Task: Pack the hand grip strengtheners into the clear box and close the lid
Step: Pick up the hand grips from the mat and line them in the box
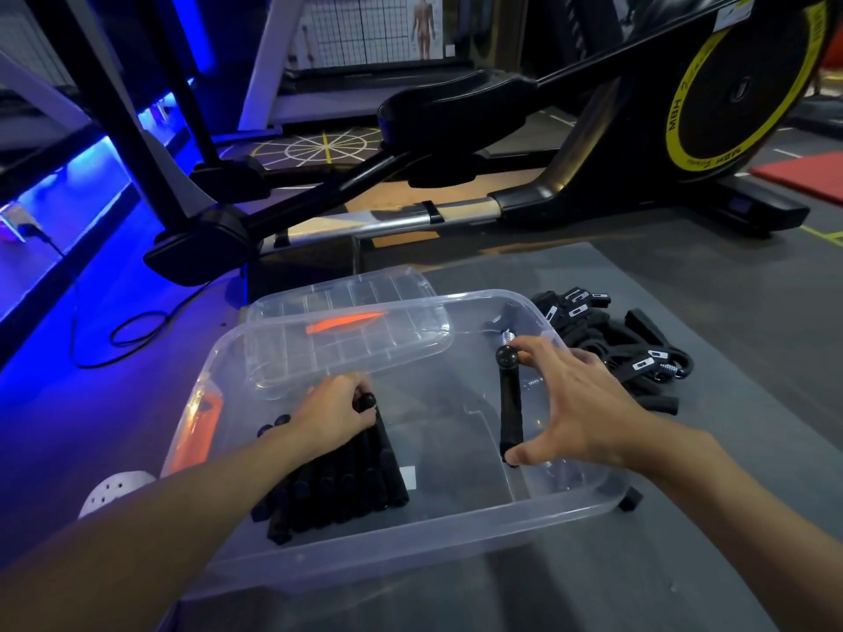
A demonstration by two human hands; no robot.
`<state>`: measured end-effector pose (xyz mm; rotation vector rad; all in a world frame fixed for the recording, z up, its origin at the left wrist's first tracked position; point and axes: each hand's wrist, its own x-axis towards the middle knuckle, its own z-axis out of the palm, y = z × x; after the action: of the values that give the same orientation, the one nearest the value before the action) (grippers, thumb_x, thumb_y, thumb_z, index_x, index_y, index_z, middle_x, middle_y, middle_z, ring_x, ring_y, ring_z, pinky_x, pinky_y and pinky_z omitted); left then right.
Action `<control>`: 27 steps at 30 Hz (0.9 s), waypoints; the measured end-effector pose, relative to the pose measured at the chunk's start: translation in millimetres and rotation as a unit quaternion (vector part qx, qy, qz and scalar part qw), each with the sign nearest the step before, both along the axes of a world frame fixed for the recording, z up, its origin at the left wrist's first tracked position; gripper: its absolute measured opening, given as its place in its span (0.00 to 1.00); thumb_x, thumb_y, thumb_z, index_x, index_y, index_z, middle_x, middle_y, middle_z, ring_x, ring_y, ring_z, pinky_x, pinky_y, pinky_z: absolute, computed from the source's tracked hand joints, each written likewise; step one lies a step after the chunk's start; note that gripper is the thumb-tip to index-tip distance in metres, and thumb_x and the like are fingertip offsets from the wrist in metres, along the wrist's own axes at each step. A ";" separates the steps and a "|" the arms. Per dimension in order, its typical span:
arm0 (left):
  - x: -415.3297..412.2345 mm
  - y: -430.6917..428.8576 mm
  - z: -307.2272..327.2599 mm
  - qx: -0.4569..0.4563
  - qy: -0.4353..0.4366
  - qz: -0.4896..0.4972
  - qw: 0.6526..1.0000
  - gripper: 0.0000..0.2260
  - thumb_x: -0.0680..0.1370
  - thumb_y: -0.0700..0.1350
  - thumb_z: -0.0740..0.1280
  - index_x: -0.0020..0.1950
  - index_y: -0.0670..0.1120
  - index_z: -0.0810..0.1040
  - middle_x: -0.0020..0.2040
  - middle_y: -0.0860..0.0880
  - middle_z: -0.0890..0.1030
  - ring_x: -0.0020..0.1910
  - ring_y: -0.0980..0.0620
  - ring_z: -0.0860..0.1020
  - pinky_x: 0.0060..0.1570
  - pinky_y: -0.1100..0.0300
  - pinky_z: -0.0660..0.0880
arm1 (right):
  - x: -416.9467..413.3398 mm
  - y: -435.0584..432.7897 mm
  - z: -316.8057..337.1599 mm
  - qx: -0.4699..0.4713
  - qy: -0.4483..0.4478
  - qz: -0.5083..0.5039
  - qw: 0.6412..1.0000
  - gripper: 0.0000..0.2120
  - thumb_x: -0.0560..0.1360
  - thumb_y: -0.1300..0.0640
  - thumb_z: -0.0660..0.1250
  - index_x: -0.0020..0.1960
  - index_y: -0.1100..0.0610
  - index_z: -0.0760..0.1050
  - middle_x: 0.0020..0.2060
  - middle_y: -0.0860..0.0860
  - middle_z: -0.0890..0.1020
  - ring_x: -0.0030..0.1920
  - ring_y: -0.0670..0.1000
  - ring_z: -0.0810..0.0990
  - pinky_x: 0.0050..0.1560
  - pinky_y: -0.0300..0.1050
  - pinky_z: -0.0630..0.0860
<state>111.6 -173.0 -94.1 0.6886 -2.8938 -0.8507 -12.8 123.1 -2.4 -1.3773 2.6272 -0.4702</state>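
A clear plastic box (456, 535) sits on a grey mat in front of me. Several black grip strengtheners (346, 485) lie packed side by side in its left part. My left hand (333, 415) rests on that row, fingers curled over the top end of one. My right hand (579, 403) holds another black strengthener (510, 412) inside the box's right part, thumb at its lower end and fingers near its round knob and spring. The clear lid (346, 330) with an orange clip lies behind the box, overlapping its far rim. A loose pile of strengtheners (616, 344) lies right of the box.
An elliptical trainer (502, 143) with a black and yellow flywheel stands just behind the mat. A black cable (132, 339) loops on the blue-lit floor at left. A white perforated object (114, 490) shows beside my left forearm. A red mat (803, 175) lies far right.
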 end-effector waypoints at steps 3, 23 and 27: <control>1.0 -1.0 -0.2 0.003 -0.002 -0.002 1.000 0.07 0.71 0.47 0.72 0.43 0.55 0.76 0.38 0.56 0.81 0.41 0.55 0.80 0.52 0.50 0.77 | -0.1 -0.2 -0.1 0.000 0.003 0.000 1.000 0.54 0.51 0.28 0.70 0.70 0.43 0.50 0.65 0.45 0.72 0.68 0.46 0.68 0.73 0.47 0.53; -13.2 8.4 4.2 0.015 -0.003 -0.024 1.000 0.14 0.72 0.53 0.73 0.56 0.55 0.78 0.51 0.57 0.80 0.53 0.54 0.78 0.62 0.50 0.71 | -1.6 -1.2 -1.4 0.013 0.015 -0.005 1.000 0.54 0.51 0.28 0.69 0.70 0.43 0.50 0.65 0.46 0.73 0.70 0.48 0.66 0.72 0.47 0.53; -24.6 15.6 4.9 -0.033 -0.020 -0.026 0.999 0.05 0.72 0.44 0.72 0.44 0.53 0.78 0.42 0.55 0.81 0.47 0.50 0.79 0.57 0.53 0.74 | -2.9 -1.0 -4.3 0.006 0.014 -0.003 1.000 0.55 0.50 0.27 0.69 0.70 0.43 0.51 0.63 0.44 0.71 0.68 0.44 0.68 0.73 0.47 0.54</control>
<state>87.0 -157.5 -89.2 0.6338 -2.9729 -0.7515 -15.7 122.1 -6.7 -1.3821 2.6532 -0.4380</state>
